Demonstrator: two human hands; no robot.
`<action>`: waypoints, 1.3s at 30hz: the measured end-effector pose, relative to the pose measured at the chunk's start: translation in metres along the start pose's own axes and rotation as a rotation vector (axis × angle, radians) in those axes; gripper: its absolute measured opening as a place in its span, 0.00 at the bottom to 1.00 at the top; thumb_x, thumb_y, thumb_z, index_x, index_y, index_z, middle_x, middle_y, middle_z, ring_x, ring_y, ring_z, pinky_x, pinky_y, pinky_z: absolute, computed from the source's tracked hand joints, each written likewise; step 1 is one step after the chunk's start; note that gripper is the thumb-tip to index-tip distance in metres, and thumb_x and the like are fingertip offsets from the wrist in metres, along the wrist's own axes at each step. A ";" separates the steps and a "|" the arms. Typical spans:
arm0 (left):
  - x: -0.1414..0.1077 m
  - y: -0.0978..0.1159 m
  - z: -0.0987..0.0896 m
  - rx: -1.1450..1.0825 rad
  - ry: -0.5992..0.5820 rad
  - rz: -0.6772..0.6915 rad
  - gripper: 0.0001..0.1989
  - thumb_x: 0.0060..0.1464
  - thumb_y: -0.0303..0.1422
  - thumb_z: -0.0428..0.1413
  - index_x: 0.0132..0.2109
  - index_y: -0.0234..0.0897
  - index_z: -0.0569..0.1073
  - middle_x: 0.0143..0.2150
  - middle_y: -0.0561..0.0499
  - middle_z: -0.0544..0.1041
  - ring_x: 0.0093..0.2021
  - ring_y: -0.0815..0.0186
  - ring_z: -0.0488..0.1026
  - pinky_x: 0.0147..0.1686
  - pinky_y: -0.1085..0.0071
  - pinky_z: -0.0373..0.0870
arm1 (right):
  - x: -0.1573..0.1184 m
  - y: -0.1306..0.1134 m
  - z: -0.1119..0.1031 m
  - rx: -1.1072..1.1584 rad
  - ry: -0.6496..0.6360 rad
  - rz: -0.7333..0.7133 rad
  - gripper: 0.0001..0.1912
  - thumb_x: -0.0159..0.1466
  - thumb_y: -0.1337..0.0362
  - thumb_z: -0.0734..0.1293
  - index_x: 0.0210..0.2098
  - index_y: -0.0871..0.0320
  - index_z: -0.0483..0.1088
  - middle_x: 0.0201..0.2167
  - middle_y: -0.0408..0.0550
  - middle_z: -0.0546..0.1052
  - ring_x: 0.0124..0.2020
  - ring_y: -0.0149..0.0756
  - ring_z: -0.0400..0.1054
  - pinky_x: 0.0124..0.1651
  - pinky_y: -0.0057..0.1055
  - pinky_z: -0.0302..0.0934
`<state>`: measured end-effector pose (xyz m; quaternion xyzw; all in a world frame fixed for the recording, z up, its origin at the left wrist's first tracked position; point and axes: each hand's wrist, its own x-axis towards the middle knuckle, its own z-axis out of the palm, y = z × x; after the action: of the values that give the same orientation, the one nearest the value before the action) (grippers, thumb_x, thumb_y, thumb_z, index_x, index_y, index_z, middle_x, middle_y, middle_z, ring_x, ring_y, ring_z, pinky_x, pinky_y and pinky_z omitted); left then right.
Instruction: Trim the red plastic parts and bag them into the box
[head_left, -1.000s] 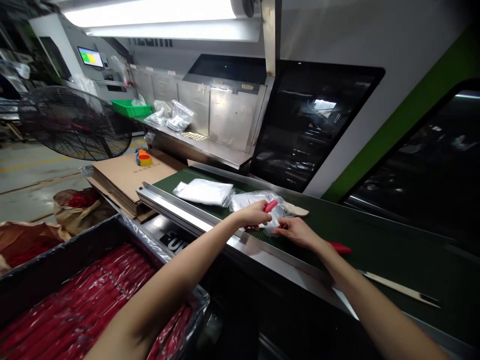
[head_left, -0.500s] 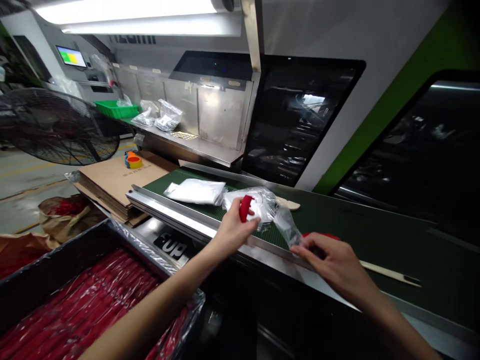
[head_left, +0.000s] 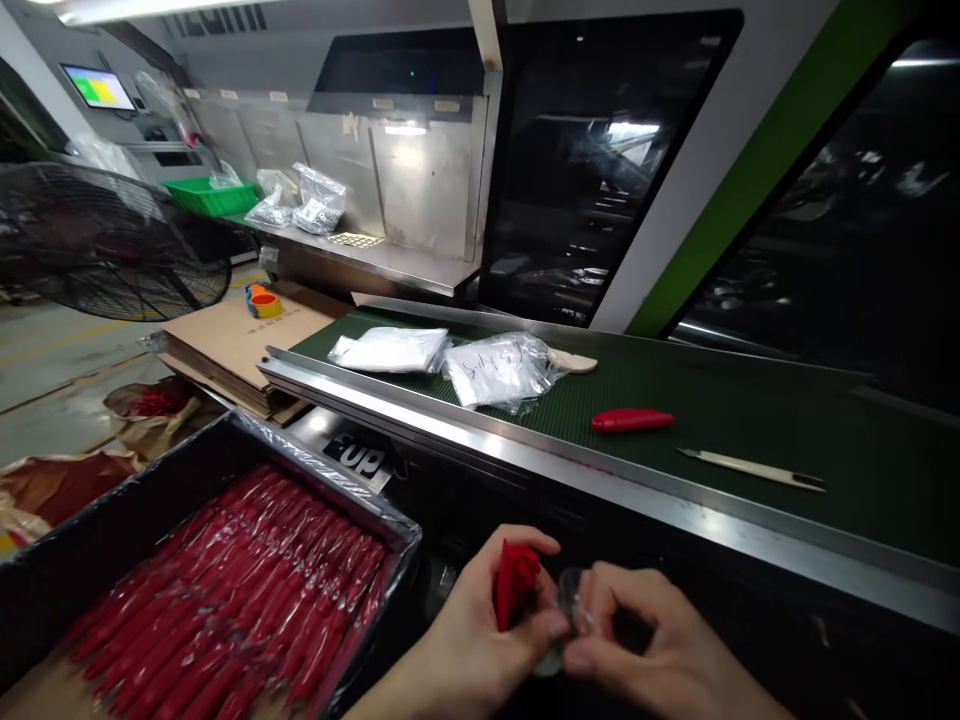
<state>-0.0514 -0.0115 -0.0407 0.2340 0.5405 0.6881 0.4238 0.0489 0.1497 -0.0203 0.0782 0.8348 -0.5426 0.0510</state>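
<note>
My left hand (head_left: 495, 620) is closed round a red part (head_left: 516, 580), in front of the green conveyor belt (head_left: 720, 400). Just right of it, my right hand (head_left: 637, 630) pinches a clear plastic bag (head_left: 574, 600), which my left thumb also touches. Another red piece (head_left: 632, 420) lies on the belt, beside a thin pale knife-like tool (head_left: 750, 468). Two white packets in clear plastic, one (head_left: 390, 350) to the left and one with handwriting (head_left: 499, 372), rest farther along the belt.
A black-lined box (head_left: 225, 590) of bagged red pieces stands at the lower left. The belt's metal rail (head_left: 450, 430) runs beyond my hands. Cardboard sheets (head_left: 217, 335) and a fan (head_left: 97, 240) are at the left.
Both hands have drawn back from the belt and come together, bringing the red part and clear bag. The red piece on the belt is now uncovered. The view has shifted.
</note>
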 end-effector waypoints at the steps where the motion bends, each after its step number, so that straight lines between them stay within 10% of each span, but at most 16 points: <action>1: -0.001 -0.003 0.003 0.095 0.048 0.005 0.18 0.51 0.29 0.59 0.49 0.40 0.65 0.31 0.56 0.68 0.30 0.72 0.64 0.32 0.75 0.62 | -0.003 0.004 0.000 -0.010 0.043 -0.001 0.20 0.62 0.50 0.67 0.23 0.57 0.62 0.25 0.41 0.70 0.28 0.29 0.64 0.31 0.25 0.58; 8: 0.009 -0.010 0.022 0.653 0.306 0.117 0.19 0.51 0.27 0.55 0.51 0.43 0.64 0.41 0.52 0.74 0.38 0.65 0.72 0.41 0.69 0.68 | -0.020 0.014 -0.006 -0.655 0.314 -0.184 0.10 0.68 0.60 0.60 0.31 0.54 0.63 0.26 0.41 0.67 0.27 0.29 0.61 0.29 0.29 0.51; 17: 0.000 -0.022 0.033 0.860 0.108 0.173 0.33 0.49 0.24 0.54 0.63 0.43 0.58 0.50 0.47 0.74 0.47 0.58 0.73 0.48 0.60 0.68 | -0.041 -0.015 -0.016 -0.074 0.240 -0.045 0.10 0.68 0.55 0.62 0.40 0.51 0.73 0.34 0.42 0.76 0.34 0.29 0.70 0.30 0.21 0.63; 20: -0.001 -0.024 0.028 0.933 0.220 0.278 0.32 0.48 0.23 0.54 0.60 0.43 0.61 0.48 0.47 0.75 0.47 0.56 0.73 0.48 0.58 0.68 | -0.054 0.000 -0.018 0.058 0.436 -0.027 0.09 0.67 0.57 0.64 0.39 0.52 0.74 0.30 0.41 0.76 0.29 0.28 0.71 0.31 0.21 0.65; 30: -0.007 -0.026 0.026 0.674 0.383 0.391 0.15 0.55 0.22 0.53 0.47 0.43 0.67 0.40 0.56 0.74 0.39 0.71 0.73 0.41 0.77 0.69 | -0.085 0.033 -0.024 -0.240 0.530 -0.437 0.20 0.61 0.76 0.66 0.48 0.48 0.71 0.47 0.44 0.77 0.46 0.34 0.73 0.48 0.29 0.68; 39: -0.016 -0.019 0.035 0.647 0.368 0.400 0.08 0.56 0.23 0.52 0.40 0.40 0.70 0.35 0.55 0.72 0.34 0.70 0.70 0.36 0.76 0.67 | -0.095 0.047 -0.015 -0.148 0.635 -0.323 0.17 0.61 0.72 0.68 0.44 0.44 0.75 0.43 0.42 0.79 0.43 0.36 0.75 0.45 0.30 0.71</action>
<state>-0.0095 -0.0046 -0.0454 0.3287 0.7391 0.5820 0.0831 0.1508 0.1752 -0.0406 0.1059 0.8477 -0.4304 -0.2915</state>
